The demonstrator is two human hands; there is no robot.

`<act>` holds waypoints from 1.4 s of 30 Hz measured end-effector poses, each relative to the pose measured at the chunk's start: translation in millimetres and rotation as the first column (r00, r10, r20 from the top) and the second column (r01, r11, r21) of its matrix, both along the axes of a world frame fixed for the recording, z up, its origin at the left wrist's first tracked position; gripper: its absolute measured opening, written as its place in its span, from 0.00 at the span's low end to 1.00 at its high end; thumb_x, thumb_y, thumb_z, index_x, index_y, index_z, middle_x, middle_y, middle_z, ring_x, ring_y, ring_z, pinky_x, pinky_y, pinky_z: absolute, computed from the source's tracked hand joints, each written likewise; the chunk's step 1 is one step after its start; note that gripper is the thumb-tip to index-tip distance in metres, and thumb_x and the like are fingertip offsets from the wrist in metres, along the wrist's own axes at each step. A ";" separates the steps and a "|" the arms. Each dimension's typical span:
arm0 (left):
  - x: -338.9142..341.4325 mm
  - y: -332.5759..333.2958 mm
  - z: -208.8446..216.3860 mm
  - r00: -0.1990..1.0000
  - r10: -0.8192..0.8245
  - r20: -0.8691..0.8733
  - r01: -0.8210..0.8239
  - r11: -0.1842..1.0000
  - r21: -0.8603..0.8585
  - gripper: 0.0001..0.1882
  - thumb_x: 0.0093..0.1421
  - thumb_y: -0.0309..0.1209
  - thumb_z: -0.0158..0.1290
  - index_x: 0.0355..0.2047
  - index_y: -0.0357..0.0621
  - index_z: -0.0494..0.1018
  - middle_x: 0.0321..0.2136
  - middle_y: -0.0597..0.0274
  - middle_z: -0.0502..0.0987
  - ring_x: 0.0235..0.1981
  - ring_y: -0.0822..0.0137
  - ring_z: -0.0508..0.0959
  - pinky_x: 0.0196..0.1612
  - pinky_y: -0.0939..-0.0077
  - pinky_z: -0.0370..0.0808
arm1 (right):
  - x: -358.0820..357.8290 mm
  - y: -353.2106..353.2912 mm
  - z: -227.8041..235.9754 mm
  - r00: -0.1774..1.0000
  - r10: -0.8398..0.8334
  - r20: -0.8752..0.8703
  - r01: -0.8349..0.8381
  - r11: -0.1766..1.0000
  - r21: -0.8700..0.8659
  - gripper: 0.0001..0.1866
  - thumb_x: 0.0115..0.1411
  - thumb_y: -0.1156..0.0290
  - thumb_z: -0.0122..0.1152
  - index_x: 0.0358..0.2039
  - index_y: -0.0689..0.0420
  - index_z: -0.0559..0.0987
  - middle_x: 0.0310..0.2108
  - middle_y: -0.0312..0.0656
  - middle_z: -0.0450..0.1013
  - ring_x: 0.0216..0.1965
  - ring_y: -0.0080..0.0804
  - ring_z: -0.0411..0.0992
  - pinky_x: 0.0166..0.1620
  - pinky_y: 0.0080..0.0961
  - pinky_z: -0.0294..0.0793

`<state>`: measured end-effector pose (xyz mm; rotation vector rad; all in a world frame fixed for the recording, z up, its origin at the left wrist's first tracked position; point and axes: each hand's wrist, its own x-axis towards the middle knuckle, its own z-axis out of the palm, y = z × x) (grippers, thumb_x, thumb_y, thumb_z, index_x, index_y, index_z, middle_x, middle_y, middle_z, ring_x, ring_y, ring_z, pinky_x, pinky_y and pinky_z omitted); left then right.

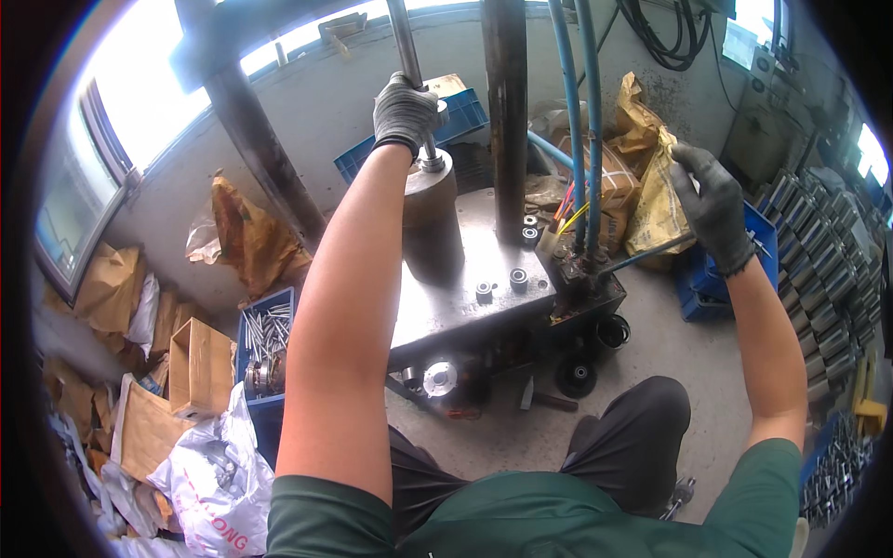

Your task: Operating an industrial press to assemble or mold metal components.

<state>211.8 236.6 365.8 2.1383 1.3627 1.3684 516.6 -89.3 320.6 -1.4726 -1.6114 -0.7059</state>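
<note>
My left hand [406, 113], in a grey glove, is closed around a thin upright steel rod [404, 42] just above a dark metal cylinder [432, 216] on a steel machine block [470, 288]. My right hand [714, 206], also gloved, is closed on the end of a slim blue-handled tool [642, 254] that slants down to the dark fitting [579, 272] at the block's right side. A thick dark column [506, 121] and two blue hoses [582, 121] rise from the block between my hands.
A blue crate of metal pins [266, 337] and brown cardboard boxes [197, 367] lie at the left. White plastic bags [209, 474] sit lower left. Yellow sacks [651, 195] and a blue crate [702, 279] stand right; rows of metal parts [823, 270] line the far right. A hammer [547, 400] lies on the floor.
</note>
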 end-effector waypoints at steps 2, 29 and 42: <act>-6.5 1.9 -0.2 1.000 0.005 0.000 -0.005 1.000 -0.010 0.15 0.60 0.33 0.60 0.46 0.41 0.79 0.38 0.46 0.87 0.44 0.50 0.88 0.54 0.60 0.82 | -10.1 -19.0 -7.6 0.999 0.006 -0.051 -0.011 0.996 -0.090 0.16 0.66 0.73 0.66 0.53 0.65 0.82 0.47 0.57 0.83 0.49 0.49 0.84 0.53 0.33 0.82; -3.1 -5.6 0.4 1.000 0.021 0.015 -0.021 1.000 0.006 0.15 0.59 0.34 0.60 0.45 0.40 0.80 0.37 0.47 0.87 0.42 0.51 0.87 0.51 0.60 0.82 | -47.9 -161.7 -80.3 0.990 0.070 0.119 0.105 0.183 -0.978 0.19 0.62 0.61 0.59 0.48 0.55 0.87 0.38 0.51 0.83 0.41 0.52 0.83 0.48 0.43 0.83; -2.5 0.9 -4.6 1.000 0.018 -0.002 -0.018 1.000 -0.020 0.17 0.60 0.34 0.62 0.48 0.42 0.78 0.39 0.46 0.87 0.46 0.50 0.87 0.55 0.59 0.81 | -44.1 -160.0 -80.9 0.999 0.016 -0.032 -0.036 0.359 -0.933 0.16 0.61 0.64 0.61 0.45 0.58 0.87 0.39 0.53 0.83 0.43 0.54 0.82 0.49 0.45 0.82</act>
